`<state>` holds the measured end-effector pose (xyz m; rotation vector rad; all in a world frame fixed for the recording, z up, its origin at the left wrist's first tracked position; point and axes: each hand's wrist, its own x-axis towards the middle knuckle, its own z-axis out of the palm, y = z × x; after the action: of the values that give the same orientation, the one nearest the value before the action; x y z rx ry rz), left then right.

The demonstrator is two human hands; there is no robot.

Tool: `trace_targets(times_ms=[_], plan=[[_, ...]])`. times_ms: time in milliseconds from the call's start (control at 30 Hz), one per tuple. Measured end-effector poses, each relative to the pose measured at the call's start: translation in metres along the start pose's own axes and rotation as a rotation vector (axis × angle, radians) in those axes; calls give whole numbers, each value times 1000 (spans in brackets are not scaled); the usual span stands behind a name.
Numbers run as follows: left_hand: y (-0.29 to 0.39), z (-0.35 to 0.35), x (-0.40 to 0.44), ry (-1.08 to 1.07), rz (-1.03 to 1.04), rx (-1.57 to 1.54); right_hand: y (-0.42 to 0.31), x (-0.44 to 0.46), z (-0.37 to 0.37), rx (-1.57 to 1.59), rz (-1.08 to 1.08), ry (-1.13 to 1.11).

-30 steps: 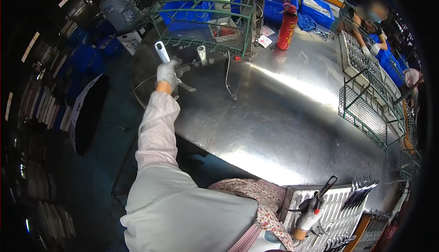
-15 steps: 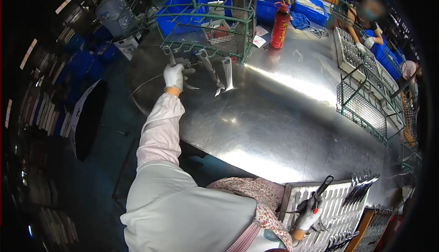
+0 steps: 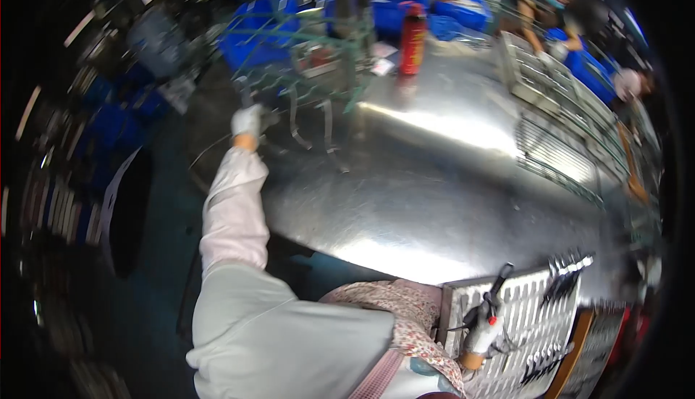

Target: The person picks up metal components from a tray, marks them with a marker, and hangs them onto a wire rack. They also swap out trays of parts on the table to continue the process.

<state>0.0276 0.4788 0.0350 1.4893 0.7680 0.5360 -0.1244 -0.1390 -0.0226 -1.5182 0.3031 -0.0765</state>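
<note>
At the far left of the table, my left hand [image 3: 247,120], in a white glove, is closed round a steel piece [image 3: 244,87] with a ring-shaped end. Two similar long steel pieces, one of them a curved piece [image 3: 295,120], lie just to its right, blurred by motion. My right hand [image 3: 483,337], also gloved, is low at the right over a slotted light-coloured tray [image 3: 532,319]. Its fingers are wrapped round a black-handled tool [image 3: 498,283] with a looped end; the tool's lower part is hidden by the hand. A small red spot shows on that glove.
A green wire rack [image 3: 311,80] stands behind my left hand, near a blue bin [image 3: 260,30]. A red bottle [image 3: 413,40] stands farther along the metal table [image 3: 391,203]. Black-handled pieces [image 3: 561,283] lie in the slotted tray. At far right, a co-worker's gloved hands are over trays [image 3: 539,77].
The view has turned slightly and blurred, so the table's things sit farther left. My left hand stays on the steel piece, and my right hand stays on the black-handled tool.
</note>
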Motion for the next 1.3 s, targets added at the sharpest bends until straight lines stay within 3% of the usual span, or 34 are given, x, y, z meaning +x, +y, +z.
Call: trace_targets(times_ms=[33,133,300,400,433,467,533,600,633,667,700,733,767,800,833,867,900,967,1000,1067,1133,1167,1200,1233,1300], plan=[[4,5,0,8,-50,-2,-7,0,1,-56,-18,-23],[-3,5,23,-43,85,-7,8,8,-13,-154,-14,-48],[-17,12,42,-100,14,86,-15,0,1,-68,10,-78],[-59,8,60,-53,262,252,-8,2,-2,-144,15,-62],[-78,11,62,133,238,354,-7,2,-2,-170,9,-51],[-90,11,49,21,424,197,-8,2,-1,-159,13,-40],[-128,7,32,203,261,240,-13,3,2,-139,29,-24],[-122,18,-44,96,72,308,-27,5,11,-174,47,16],[-127,20,-70,-180,0,441,-35,7,19,-180,24,39],[-142,28,-99,-388,250,529,-39,8,23,-186,1,63],[-123,54,-153,-417,20,447,-19,17,14,-411,-35,25],[-120,73,-185,-584,-53,572,5,29,9,-502,-196,19],[-92,95,-223,-847,-58,596,-11,28,23,-471,-202,-17],[-108,115,-241,-1047,82,556,-29,29,41,-440,-209,-54],[-115,133,-263,-1247,-22,328,-29,34,49,-431,-116,-72],[-118,151,-286,-1265,158,250,-27,39,59,-396,-131,-106],[-99,168,-304,-1319,270,391,-25,42,66,-488,-146,-89],[-90,199,-325,-1526,165,143,-47,38,83,-650,-187,-81],[-90,212,-331,-1535,188,414,-50,38,86,-682,-142,-73],[-90,232,-338,-1452,141,528,-42,44,84,-653,-162,-21],[-108,247,-340,-1247,115,233,-45,45,84,-628,-217,5],[-108,253,-330,-1289,-135,186,-48,45,83,-611,-229,24],[-102,258,-320,-1201,-93,117,-19,56,72,-422,-278,34],[-102,265,-304,-1110,-161,-117,-17,57,67,-427,-254,49],[-93,283,-259,-873,-351,-1,15,68,44,-255,-122,122]])
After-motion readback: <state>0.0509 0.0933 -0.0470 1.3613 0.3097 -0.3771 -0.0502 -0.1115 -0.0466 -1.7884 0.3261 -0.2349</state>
